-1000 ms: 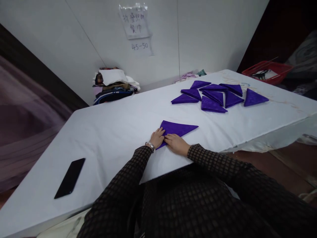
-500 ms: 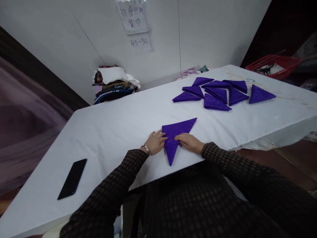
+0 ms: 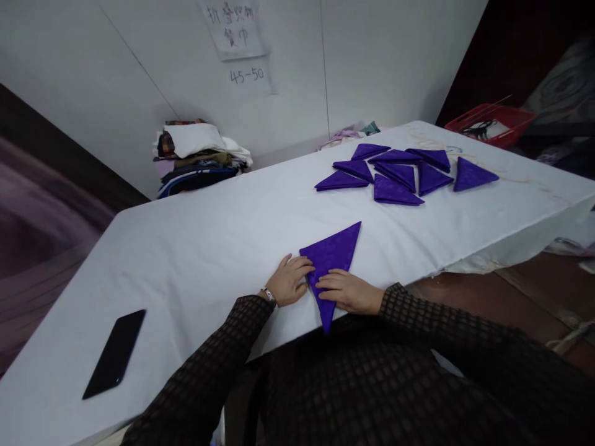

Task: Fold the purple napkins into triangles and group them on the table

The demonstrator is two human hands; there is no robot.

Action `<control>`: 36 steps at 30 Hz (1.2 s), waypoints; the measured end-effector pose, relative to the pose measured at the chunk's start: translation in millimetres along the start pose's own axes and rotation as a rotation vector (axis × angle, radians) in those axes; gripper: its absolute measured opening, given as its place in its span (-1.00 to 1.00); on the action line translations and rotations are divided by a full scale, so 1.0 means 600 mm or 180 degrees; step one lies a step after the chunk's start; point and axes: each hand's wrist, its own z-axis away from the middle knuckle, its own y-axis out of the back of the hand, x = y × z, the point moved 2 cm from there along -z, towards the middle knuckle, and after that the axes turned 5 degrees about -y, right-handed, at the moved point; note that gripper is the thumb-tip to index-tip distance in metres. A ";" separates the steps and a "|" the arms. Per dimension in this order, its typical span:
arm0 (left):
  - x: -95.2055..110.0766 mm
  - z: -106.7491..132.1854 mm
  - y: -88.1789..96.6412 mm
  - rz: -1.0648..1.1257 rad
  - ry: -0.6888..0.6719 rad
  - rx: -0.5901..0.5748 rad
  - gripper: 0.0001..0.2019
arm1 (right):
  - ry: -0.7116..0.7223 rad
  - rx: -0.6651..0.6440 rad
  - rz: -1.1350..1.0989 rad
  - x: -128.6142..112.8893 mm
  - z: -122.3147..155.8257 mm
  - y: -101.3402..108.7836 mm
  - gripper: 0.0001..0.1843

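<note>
A purple cloth napkin (image 3: 335,248), folded to a triangle, lies at the near edge of the white-covered table, one corner pointing toward my body. My left hand (image 3: 289,282) rests at its left side, fingertips on the cloth and fingers stretched out. Across the lower part of the napkin lies my right hand (image 3: 346,291), its fingers flat and slightly spread. Farther back on the right sit several folded purple napkins (image 3: 396,189), close together and partly overlapping. A single purple triangle (image 3: 473,174) stands a little apart at their right.
A black phone (image 3: 114,354) lies on the white tablecloth (image 3: 195,248) at the left. Folded clothes (image 3: 198,155) are stacked behind the table's far edge, against the wall. A red basket (image 3: 506,127) with black-handled scissors stands beyond the right corner. Paper signs (image 3: 237,31) hang on the wall.
The napkin has shifted nearer to my body, its lower corner now reaching the table edge. My right hand has slid farther over the cloth with its fingers flatter. The camera view has turned slightly.
</note>
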 end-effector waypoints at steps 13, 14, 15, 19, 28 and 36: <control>-0.038 -0.039 -0.007 0.0453 0.0455 0.0733 -0.59 | -0.2771 0.2258 -0.4239 0.065 -0.001 0.043 -0.74; -0.040 -0.046 -0.010 0.0495 0.0536 0.0838 -0.61 | -0.2857 0.2278 -0.4325 0.075 -0.001 0.049 -0.75; -0.042 -0.053 -0.012 0.0547 0.0604 0.0926 -0.62 | -0.2931 0.2284 -0.4343 0.085 -0.001 0.055 -0.75; -0.046 -0.071 -0.017 0.0728 0.0844 0.1126 -0.69 | -0.3171 0.2182 -0.4002 0.121 0.004 0.077 -0.84; -0.053 -0.085 -0.025 0.0653 0.1145 0.1449 -0.71 | -0.3527 0.1958 -0.2640 0.163 0.005 0.100 -0.88; -0.056 -0.090 -0.029 0.0569 0.1195 0.1564 -0.71 | -0.3566 0.1892 -0.2332 0.200 0.008 0.100 -0.78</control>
